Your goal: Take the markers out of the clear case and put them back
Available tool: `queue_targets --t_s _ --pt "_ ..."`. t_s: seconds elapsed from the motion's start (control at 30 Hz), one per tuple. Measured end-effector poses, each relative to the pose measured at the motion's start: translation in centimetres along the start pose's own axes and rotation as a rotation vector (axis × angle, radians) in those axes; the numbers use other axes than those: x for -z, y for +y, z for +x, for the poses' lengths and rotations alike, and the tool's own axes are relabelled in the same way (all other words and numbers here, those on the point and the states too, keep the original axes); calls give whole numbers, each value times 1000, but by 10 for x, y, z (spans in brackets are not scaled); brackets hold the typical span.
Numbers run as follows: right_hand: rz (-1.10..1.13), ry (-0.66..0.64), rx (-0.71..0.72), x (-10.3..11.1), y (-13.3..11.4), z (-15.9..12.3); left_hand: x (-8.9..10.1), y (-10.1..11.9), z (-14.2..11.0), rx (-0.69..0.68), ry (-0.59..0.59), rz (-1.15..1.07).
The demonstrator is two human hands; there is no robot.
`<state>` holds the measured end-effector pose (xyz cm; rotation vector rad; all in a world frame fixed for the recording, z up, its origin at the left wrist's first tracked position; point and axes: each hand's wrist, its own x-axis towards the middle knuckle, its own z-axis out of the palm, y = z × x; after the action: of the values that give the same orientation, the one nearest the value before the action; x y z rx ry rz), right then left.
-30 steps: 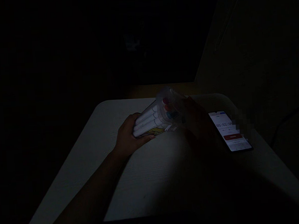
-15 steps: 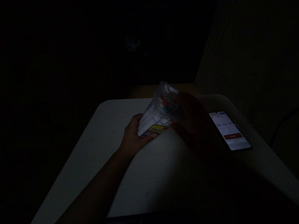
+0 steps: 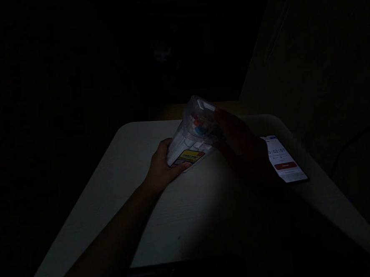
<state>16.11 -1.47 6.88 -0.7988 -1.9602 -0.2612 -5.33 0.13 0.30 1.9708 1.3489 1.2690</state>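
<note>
A clear plastic marker case [image 3: 176,145] is held tilted above the table, its top leaning up and to the right. Inside it are white-bodied markers, with red, orange and blue ends showing through the clear lid [image 3: 188,117]. My left hand [image 3: 163,167] is wrapped around the lower end, thumb lying on the yellow and black label [image 3: 192,155]. In deep shadow, my right hand [image 3: 240,141] is closed around the right side of the lid, fingers above and thumb below. Its fingertips are hard to make out.
A lit phone [image 3: 285,165] showing a running timer lies on the right of the pale table [image 3: 113,189], partly covered by my right hand. A dark edge [image 3: 168,270] crosses the near side. A wall stands at right; the surroundings are very dark.
Both hands and the case have shifted slightly left and up in view. My right hand now overlaps the phone's left edge, and the lid looks seated a little lower on the case.
</note>
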Motion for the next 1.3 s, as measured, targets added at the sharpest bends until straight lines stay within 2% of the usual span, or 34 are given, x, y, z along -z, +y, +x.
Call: queue_targets --t_s 0.3,0.57,0.77,1.0,1.1,1.3 --pt "32 6 -2 2 3 -2 -5 -3 -1 44 -33 -117" --pt "145 52 -192 -6 4 -1 -7 -4 -3 -22 -31 -48" --pt "117 -30 -141 7 0 4 -5 -4 -2 -23 -75 -5" --pt "-135 -80 -32 9 -8 6 -4 -4 1 -23 -70 32" --pt "-173 -126 15 11 -10 7 -4 0 1 -16 -70 51" --pt "-193 -73 49 8 -10 8 -4 5 0 8 -55 56"
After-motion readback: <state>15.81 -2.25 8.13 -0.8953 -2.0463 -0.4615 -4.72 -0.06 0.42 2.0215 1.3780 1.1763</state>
